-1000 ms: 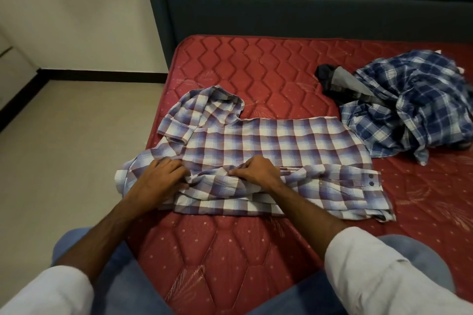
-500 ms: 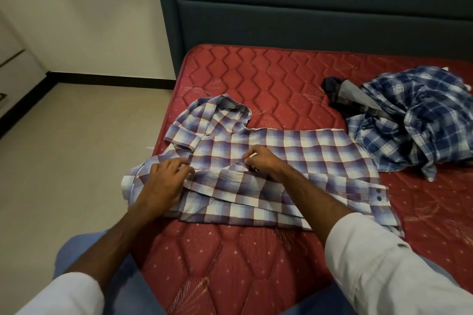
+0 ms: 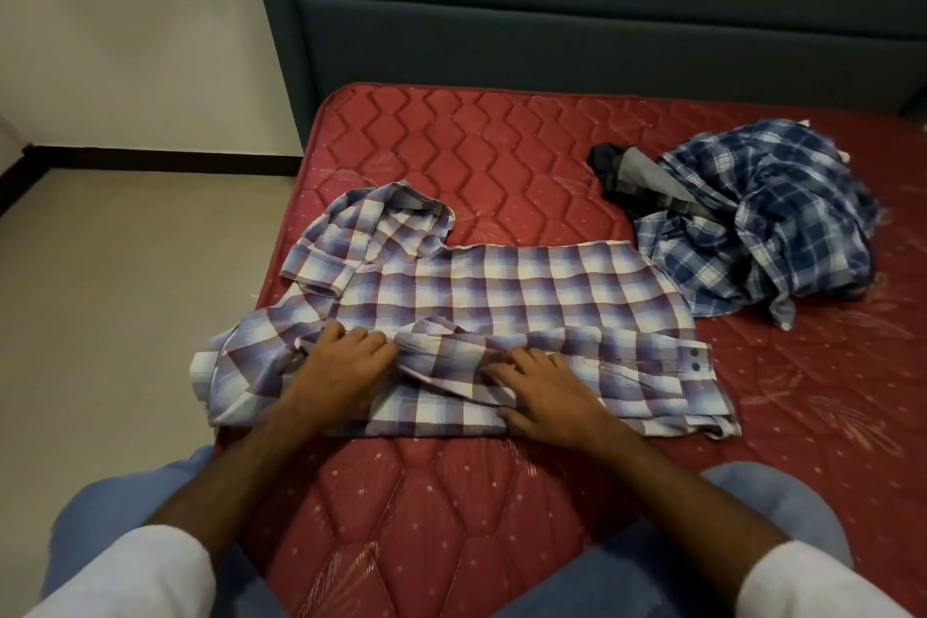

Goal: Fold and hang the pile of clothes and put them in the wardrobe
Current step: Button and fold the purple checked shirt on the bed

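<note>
Both hands have slid since a moment ago: my right hand [image 3: 544, 391], which was pinching the sleeve fold near the middle of the shirt, now lies flatter and nearer to me, and my left hand [image 3: 341, 366] has spread out from its curled hold. My right hand's fingers are nearly straight, pressing down on the folded sleeve [image 3: 577, 351]; it grips nothing. My left hand's fingers bend a little at the tips where they meet a ridge of bunched cloth, and I cannot tell whether they pinch it or only push against it.

Under both palms is the purple checked shirt [image 3: 501, 286], lying sideways on the red mattress [image 3: 501, 166], collar to my left, buttoned cuff to my right, its near edge close to the mattress edge. Well apart, to the right and farther back, sits the crumpled blue checked shirt [image 3: 762, 216] with a dark garment [image 3: 632, 176] touching its left side. A grey headboard [image 3: 602, 15] stands behind. No wardrobe or hanger is in view.

I judge I am smoothing the sleeve before the next fold. The risk is that ridge between my hands: if I press it flat as it lies, a crease gets locked in and the fold goes crooked. The shoulder on my left hangs at the mattress corner, so a hard sweep leftward could drag the shirt off.
</note>
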A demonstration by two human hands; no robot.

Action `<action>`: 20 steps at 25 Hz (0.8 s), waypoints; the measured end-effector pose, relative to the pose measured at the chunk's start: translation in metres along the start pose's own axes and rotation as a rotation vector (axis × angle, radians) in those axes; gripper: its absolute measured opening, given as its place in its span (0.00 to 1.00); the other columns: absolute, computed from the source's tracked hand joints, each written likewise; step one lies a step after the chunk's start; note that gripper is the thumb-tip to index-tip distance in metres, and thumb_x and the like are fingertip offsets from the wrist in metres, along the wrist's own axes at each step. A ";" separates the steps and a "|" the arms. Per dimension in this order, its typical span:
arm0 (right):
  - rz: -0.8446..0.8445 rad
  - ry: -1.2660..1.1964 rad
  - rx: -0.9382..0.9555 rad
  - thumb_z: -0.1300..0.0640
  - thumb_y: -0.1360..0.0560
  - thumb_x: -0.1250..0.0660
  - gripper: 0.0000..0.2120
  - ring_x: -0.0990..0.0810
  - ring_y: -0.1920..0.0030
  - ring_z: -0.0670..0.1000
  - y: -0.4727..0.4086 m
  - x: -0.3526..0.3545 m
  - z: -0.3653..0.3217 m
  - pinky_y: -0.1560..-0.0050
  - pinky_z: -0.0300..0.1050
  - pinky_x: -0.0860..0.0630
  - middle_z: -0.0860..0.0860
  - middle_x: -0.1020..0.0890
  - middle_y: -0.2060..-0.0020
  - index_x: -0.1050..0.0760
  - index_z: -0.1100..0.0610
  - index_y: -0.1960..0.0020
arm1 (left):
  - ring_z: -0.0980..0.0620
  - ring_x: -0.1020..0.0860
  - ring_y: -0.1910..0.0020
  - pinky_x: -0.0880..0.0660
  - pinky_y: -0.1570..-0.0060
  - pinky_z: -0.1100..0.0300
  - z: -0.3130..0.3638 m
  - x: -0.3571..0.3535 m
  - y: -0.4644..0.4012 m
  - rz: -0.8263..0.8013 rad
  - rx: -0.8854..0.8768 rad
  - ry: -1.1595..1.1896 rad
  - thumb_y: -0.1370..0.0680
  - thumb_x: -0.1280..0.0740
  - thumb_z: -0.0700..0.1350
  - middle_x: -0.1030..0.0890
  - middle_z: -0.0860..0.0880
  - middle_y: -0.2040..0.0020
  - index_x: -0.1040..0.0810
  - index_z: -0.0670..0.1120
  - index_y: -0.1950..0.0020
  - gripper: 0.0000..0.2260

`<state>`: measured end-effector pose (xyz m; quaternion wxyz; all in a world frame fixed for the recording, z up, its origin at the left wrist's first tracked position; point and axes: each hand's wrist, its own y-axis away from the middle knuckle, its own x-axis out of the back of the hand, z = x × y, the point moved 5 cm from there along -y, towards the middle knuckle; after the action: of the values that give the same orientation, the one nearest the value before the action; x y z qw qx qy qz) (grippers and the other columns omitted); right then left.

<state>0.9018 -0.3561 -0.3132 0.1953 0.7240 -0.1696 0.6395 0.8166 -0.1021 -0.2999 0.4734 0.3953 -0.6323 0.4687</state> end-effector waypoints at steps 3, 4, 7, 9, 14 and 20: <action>-0.022 -0.050 -0.100 0.44 0.21 0.37 0.24 0.29 0.38 0.50 0.003 0.001 0.017 0.39 0.49 0.30 0.48 0.29 0.34 0.36 0.43 0.27 | 0.50 0.22 0.59 0.27 0.56 0.51 -0.010 0.015 -0.003 0.098 0.130 0.230 0.22 0.41 0.53 0.21 0.52 0.57 0.24 0.50 0.50 0.09; -0.020 -0.042 -0.083 0.46 0.20 0.36 0.22 0.27 0.39 0.50 0.002 0.006 0.019 0.41 0.47 0.30 0.48 0.27 0.36 0.34 0.43 0.28 | 0.51 0.22 0.59 0.25 0.55 0.51 -0.010 0.016 -0.001 0.078 0.102 0.231 0.21 0.41 0.53 0.21 0.52 0.56 0.24 0.50 0.50 0.09; 0.003 0.032 0.024 0.53 0.21 0.33 0.16 0.24 0.47 0.51 0.004 0.028 0.025 0.55 0.42 0.34 0.49 0.25 0.43 0.28 0.47 0.34 | 0.52 0.21 0.58 0.23 0.56 0.53 -0.007 0.009 0.009 -0.025 -0.038 0.127 0.25 0.31 0.52 0.21 0.53 0.55 0.24 0.52 0.51 0.07; 0.010 0.152 0.157 0.53 0.23 0.30 0.15 0.26 0.51 0.47 0.015 0.033 0.024 0.60 0.40 0.36 0.48 0.26 0.46 0.29 0.47 0.39 | 0.55 0.21 0.56 0.22 0.55 0.55 -0.005 -0.001 0.016 -0.141 -0.065 0.087 0.33 0.22 0.53 0.21 0.55 0.53 0.24 0.55 0.50 0.16; -0.496 -0.389 0.046 0.59 0.23 0.31 0.16 0.23 0.48 0.44 0.034 0.021 0.022 0.48 0.39 0.24 0.45 0.23 0.46 0.25 0.51 0.36 | 0.58 0.25 0.55 0.27 0.52 0.58 0.003 -0.015 0.021 -0.209 -0.104 0.073 0.29 0.26 0.52 0.24 0.58 0.53 0.26 0.58 0.48 0.13; 0.066 -0.493 -0.236 0.55 0.21 0.33 0.13 0.23 0.44 0.48 -0.048 0.042 0.023 0.42 0.46 0.24 0.49 0.21 0.44 0.23 0.54 0.38 | 0.48 0.20 0.47 0.22 0.48 0.48 -0.006 -0.005 0.028 -0.163 -0.003 -0.025 0.37 0.20 0.57 0.21 0.50 0.44 0.23 0.52 0.42 0.27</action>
<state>0.9506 -0.3255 -0.2775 0.2101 0.8242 -0.3088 0.4257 0.7927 -0.0891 -0.3104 0.5029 0.4504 -0.6046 0.4227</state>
